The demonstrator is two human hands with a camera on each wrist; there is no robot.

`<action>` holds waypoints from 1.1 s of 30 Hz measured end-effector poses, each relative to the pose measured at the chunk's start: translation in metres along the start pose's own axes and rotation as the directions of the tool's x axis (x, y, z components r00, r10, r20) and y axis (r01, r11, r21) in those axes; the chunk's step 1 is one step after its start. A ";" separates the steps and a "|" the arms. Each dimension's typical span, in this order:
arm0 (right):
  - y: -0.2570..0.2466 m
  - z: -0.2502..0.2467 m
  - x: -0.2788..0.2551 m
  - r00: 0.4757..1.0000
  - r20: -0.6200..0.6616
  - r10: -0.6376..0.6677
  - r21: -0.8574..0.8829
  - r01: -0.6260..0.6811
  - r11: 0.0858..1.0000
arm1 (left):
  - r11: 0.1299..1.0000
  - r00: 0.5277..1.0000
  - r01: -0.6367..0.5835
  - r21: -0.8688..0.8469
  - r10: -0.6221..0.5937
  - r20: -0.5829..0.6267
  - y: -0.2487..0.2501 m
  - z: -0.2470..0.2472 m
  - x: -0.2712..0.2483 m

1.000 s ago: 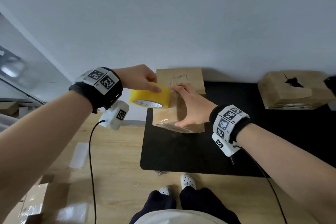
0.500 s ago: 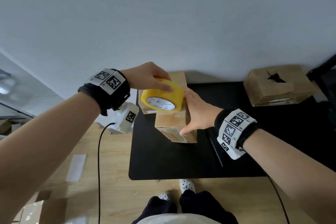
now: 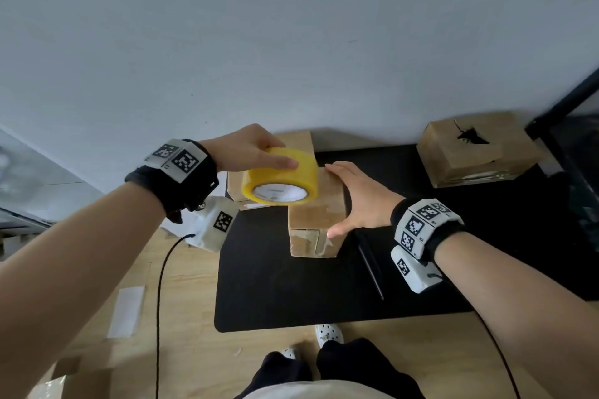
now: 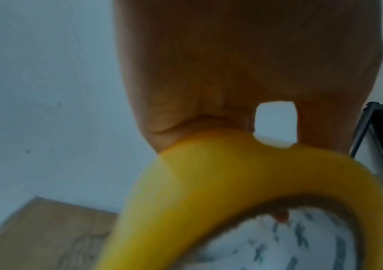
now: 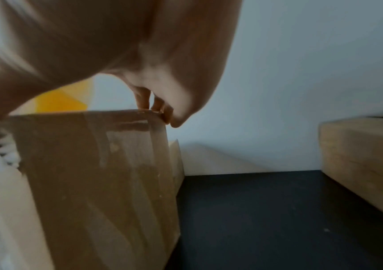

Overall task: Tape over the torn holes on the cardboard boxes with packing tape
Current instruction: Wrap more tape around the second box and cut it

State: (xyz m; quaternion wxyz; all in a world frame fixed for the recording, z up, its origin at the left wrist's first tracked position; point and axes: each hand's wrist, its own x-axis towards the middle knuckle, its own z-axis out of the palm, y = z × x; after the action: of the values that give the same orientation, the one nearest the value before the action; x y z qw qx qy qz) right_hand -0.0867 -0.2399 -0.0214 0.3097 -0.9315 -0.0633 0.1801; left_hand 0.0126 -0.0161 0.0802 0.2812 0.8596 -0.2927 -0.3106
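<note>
My left hand (image 3: 259, 152) grips a yellow packing tape roll (image 3: 280, 176) from above, thumb on its rim, and holds it over the top left part of a taped cardboard box (image 3: 316, 220). The box stands on the black tabletop (image 3: 275, 295). My right hand (image 3: 353, 201) holds this box from the right, thumb on the near edge and fingers (image 5: 158, 106) curled over the far top edge. In the left wrist view the roll (image 4: 232, 191) fills the lower frame. A box with a torn hole (image 3: 470, 136) sits at the back right. The first box's top is partly hidden.
Another cardboard box (image 3: 235, 185) stands against the wall behind the roll. A thin black rod (image 3: 371, 264) lies on the tabletop right of the held box. A black frame (image 3: 564, 104) rises at the far right. Below are wooden floor, a cable (image 3: 158, 301) and my feet.
My left hand carried the tape roll rightwards from beside the box to above its top. My right hand kept its hold on the box, which now stands nearer the table's middle.
</note>
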 end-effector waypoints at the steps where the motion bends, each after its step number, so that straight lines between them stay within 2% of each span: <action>1: 0.003 0.000 -0.001 1.000 -0.006 0.014 0.003 -0.014 1.000 | 0.998 1.000 0.030 0.046 -0.030 -0.008 -0.005 -0.004 -0.002; 4: 0.005 0.001 -0.002 1.000 -0.007 0.009 0.017 -0.009 1.000 | 0.986 0.996 0.087 0.139 -0.090 0.016 -0.022 -0.008 -0.011; 7: 0.003 0.003 -0.001 1.000 -0.005 0.003 0.025 -0.002 1.000 | 0.981 0.995 0.087 0.171 -0.094 0.033 -0.032 -0.001 -0.014; 13: 0.004 -0.002 -0.005 1.000 0.001 0.000 0.013 0.000 1.000 | 0.943 0.988 0.151 0.298 -0.152 -0.018 -0.052 0.006 -0.012; 25: -0.005 -0.003 -0.006 0.999 0.038 0.024 -0.004 -0.024 1.000 | 0.926 0.978 0.207 0.317 -0.207 -0.032 -0.077 0.030 0.001; 30: -0.016 -0.007 -0.009 0.997 0.071 0.036 -0.151 -0.025 0.988 | 0.937 0.981 0.194 0.289 -0.188 -0.048 -0.077 0.036 0.006; 33: -0.036 0.001 -0.012 0.996 0.064 -0.058 -0.270 0.073 0.960 | 0.938 0.980 0.201 0.281 -0.194 -0.055 -0.079 0.038 0.007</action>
State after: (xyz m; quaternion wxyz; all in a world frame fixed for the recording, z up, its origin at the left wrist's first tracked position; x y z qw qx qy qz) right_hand -0.0985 -0.2139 0.0030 0.1830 -0.9572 -0.1266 0.1850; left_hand 0.0164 0.0204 0.0005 0.1258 0.9200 -0.2429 -0.2806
